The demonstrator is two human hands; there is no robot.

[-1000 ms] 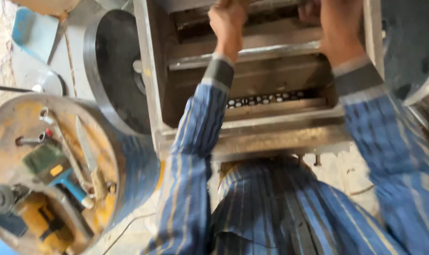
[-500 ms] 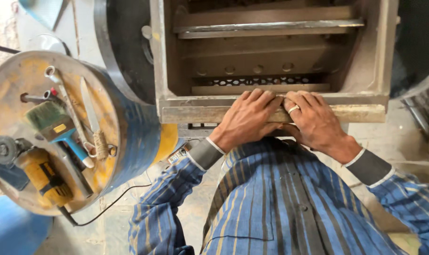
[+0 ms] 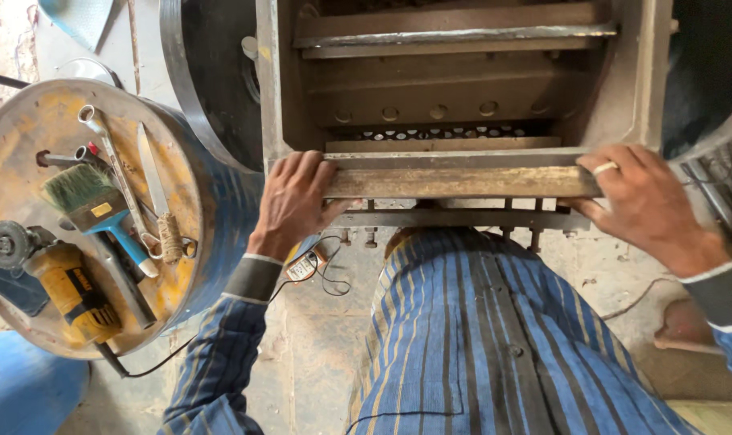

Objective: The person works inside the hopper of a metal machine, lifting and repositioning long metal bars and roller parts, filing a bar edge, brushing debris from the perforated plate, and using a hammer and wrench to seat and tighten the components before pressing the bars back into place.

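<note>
A long rusty metal bar [image 3: 463,182] lies across the front lip of an open steel machine housing [image 3: 454,97]. My left hand [image 3: 292,203] grips the bar's left end, fingers curled over its top. My right hand [image 3: 636,193], with a ring on one finger, grips the right end. Inside the housing I see flat steel plates and a perforated screen [image 3: 438,131] near the bottom. Bolts hang under the front flange [image 3: 463,219].
A blue drum [image 3: 84,217] to my left carries a paintbrush [image 3: 92,205], a yellow angle grinder [image 3: 52,278], a knife [image 3: 158,201] and wrenches. A large dark flywheel [image 3: 209,80] stands beside the housing. A small device with wires [image 3: 310,266] lies on the concrete floor.
My hands came down from inside the housing to its front edge, then spread apart from the middle to the two ends of the bar.
</note>
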